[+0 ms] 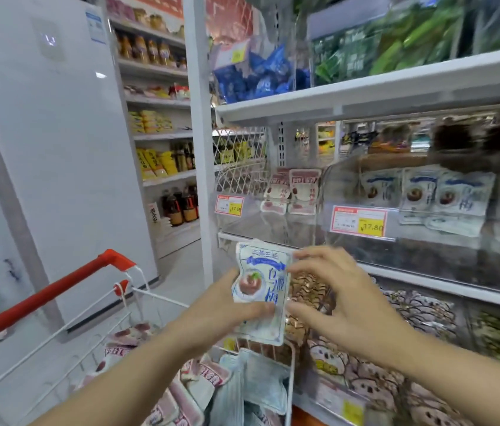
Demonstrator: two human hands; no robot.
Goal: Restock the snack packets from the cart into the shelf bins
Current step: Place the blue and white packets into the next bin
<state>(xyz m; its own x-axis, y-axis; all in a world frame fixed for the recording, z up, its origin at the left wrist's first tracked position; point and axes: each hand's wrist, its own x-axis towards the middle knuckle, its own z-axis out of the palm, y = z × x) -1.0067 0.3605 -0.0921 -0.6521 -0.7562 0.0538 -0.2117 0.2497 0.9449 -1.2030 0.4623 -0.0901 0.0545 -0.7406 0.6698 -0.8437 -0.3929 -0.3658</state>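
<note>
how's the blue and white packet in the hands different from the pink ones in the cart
Colour: the blue-and-white snack packet has blue print; the pink-and-white packets in the red-handled wire cart have pink print.
Pose: the blue one is held roughly upright between the left hand and right hand; the pink ones lie piled flat.
Shared: both are small white-edged pouches.

Only two numbers actually readable: 17.80 on the yellow bit of the price tag (359, 222) just above the right hand (344, 302), and 17.60 on the smaller tag (229, 205) up above the left hand (227, 305). The packet (262, 287) held between them has big blue Chinese print, too blurry to read.
</note>
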